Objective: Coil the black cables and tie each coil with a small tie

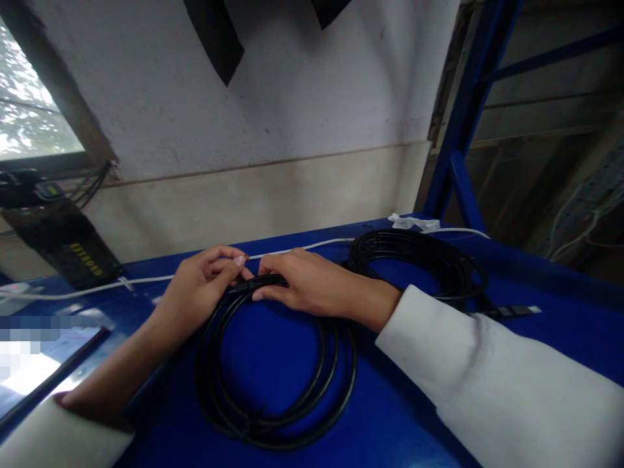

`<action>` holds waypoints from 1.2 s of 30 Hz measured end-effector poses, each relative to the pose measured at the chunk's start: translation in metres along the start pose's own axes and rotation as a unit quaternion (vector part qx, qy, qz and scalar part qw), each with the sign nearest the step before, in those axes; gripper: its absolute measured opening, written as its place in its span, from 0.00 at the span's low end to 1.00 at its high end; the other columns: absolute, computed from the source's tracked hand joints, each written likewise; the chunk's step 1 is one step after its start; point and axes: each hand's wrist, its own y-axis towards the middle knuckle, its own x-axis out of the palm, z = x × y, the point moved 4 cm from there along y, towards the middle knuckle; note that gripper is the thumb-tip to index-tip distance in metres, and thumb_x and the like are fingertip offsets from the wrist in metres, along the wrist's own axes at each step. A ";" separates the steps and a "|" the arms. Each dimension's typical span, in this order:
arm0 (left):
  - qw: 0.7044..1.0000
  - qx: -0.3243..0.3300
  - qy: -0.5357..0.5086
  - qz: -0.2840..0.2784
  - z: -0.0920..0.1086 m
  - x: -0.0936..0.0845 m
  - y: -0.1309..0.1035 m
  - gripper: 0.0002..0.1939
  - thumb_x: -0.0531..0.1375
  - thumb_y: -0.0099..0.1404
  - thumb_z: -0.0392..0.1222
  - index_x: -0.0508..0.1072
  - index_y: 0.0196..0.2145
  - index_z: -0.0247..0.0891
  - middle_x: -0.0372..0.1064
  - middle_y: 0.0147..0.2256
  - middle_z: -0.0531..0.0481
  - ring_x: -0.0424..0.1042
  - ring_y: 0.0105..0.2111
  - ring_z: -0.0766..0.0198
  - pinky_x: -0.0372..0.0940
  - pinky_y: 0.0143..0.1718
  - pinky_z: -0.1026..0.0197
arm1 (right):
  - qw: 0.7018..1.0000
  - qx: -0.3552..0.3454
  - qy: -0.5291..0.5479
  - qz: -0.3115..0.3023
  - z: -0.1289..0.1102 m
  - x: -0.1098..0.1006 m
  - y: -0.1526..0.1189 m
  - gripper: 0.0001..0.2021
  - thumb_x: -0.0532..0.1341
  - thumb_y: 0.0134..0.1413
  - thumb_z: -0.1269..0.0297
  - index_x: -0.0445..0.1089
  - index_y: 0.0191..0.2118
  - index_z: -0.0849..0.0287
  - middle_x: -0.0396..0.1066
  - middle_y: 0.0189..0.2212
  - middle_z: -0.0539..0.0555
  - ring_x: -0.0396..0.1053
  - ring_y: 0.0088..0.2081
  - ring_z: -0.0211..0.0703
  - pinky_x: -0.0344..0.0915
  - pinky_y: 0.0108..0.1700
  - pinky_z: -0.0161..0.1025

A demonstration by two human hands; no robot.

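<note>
A black cable (351, 364) wound into a loose coil lies on the blue table in front of me. My right hand (305, 279) is closed round the far side of this coil, thumb and fingers wrapped over the bunched strands. Just left of it, my left hand (207, 279) has its thumb and fingers pinched together above the coil's upper left; what lies between the tips is too small to make out. A dark band or connector sits on the strands beneath the left fingers. At the coil's near side, a small tie (247, 426) gathers the strands.
Behind my right wrist rests a second, thicker coil of black cable (419, 244), its plug (519, 311) pointing right. A white cord (146, 280) runs along the table's back. Clear plastic (414, 222), a black box (73, 244), a shiny sheet (43, 364) and a blue frame (468, 110) surround the workspace.
</note>
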 end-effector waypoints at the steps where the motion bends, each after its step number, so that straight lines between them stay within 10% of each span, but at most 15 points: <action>1: 1.000 0.008 0.014 0.019 0.001 -0.002 0.000 0.17 0.66 0.65 0.57 0.77 0.40 0.40 0.82 0.32 0.47 0.81 0.35 0.53 0.72 0.40 0.56 | 1.000 0.000 0.005 0.004 0.000 0.000 0.000 0.15 0.65 0.68 0.53 0.75 0.50 0.59 0.80 0.42 0.58 0.75 0.43 0.49 0.60 0.42 0.40; 6: 0.994 0.025 -0.011 0.109 0.014 -0.006 -0.005 0.17 0.68 0.66 0.52 0.77 0.48 0.42 0.81 0.31 0.52 0.79 0.35 0.56 0.70 0.40 0.58 | 0.999 0.012 0.015 0.027 0.005 0.003 0.002 0.14 0.67 0.66 0.52 0.76 0.47 0.58 0.80 0.37 0.55 0.75 0.38 0.45 0.58 0.39 0.38; 15: 0.991 -0.022 -0.130 0.012 0.032 0.025 -0.012 0.16 0.73 0.59 0.53 0.84 0.39 0.39 0.84 0.34 0.46 0.82 0.35 0.53 0.75 0.37 0.57 | 0.996 0.026 0.049 0.065 0.005 0.003 0.008 0.15 0.72 0.60 0.55 0.68 0.37 0.59 0.73 0.36 0.51 0.69 0.36 0.41 0.56 0.37 0.37; 36: 0.985 -0.093 -0.141 0.042 0.006 0.018 -0.007 0.18 0.75 0.59 0.50 0.81 0.42 0.36 0.84 0.33 0.48 0.81 0.32 0.62 0.72 0.33 0.66 | 0.982 0.072 0.166 0.056 0.007 0.007 0.007 0.08 0.61 0.69 0.59 0.68 0.40 0.58 0.80 0.35 0.53 0.75 0.36 0.41 0.63 0.38 0.37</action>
